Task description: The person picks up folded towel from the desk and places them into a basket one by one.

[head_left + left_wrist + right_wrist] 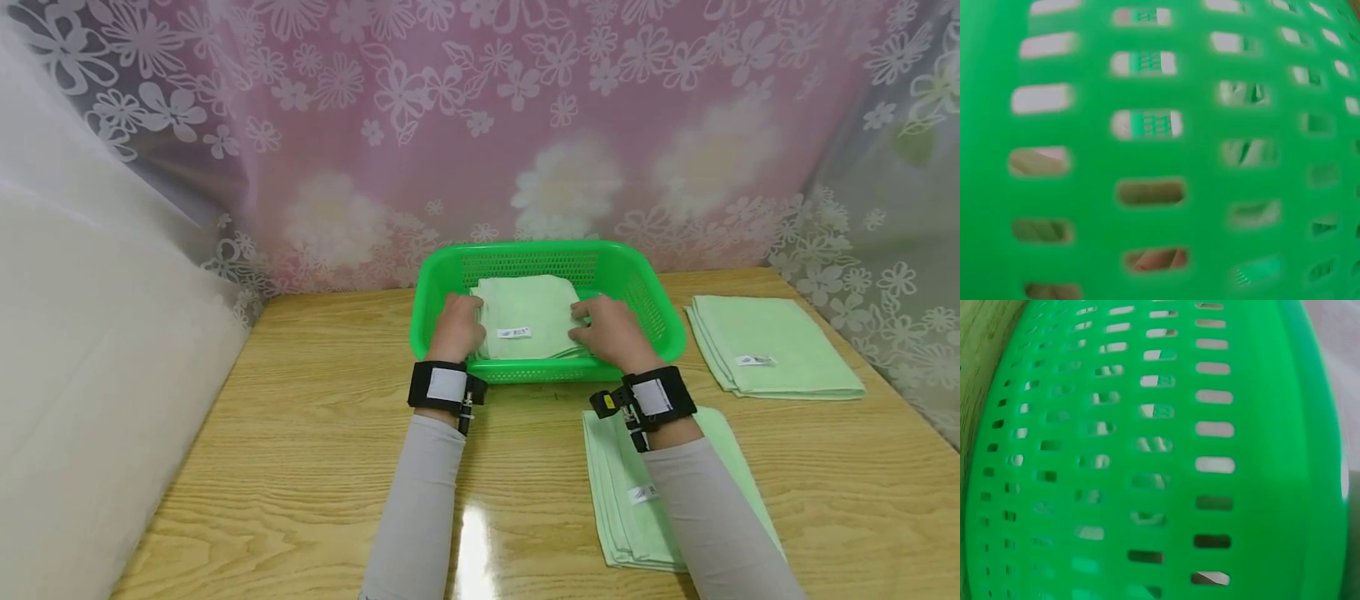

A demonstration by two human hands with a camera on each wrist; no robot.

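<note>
A bright green plastic basket (540, 370), rectangular with rounded corners and slotted walls, sat towards the back of a wood-grain table (315, 458). Inside it, nearer its left end, was a pale green folded cloth bundle (528, 304), roughly square and several layers thick, with a small white printed label (514, 333) facing up near its front edge. I couldn't tell whether it rested on the basket's floor.

The bundle lay between a person's two bare hands, both inside the basket. The left hand (456, 327) had its bent fingers against the bundle's left edge; the right hand (613, 329), its fingers a little apart and partly bent, touched the right edge. Whether either one truly gripped the cloth I couldn't tell. In both wrist views the basket's slotted wall stood in the way, filling nearly everything.

A second pale green folded cloth (776, 342), also labelled, lay on the table just right of the basket. A third folded green cloth (626, 467) lay in front, partly hidden under the right forearm's grey sleeve (720, 517). Each wrist wore a black strap with a small device. Behind the table hung a pink curtain (450, 167) patterned with white flowers.
</note>
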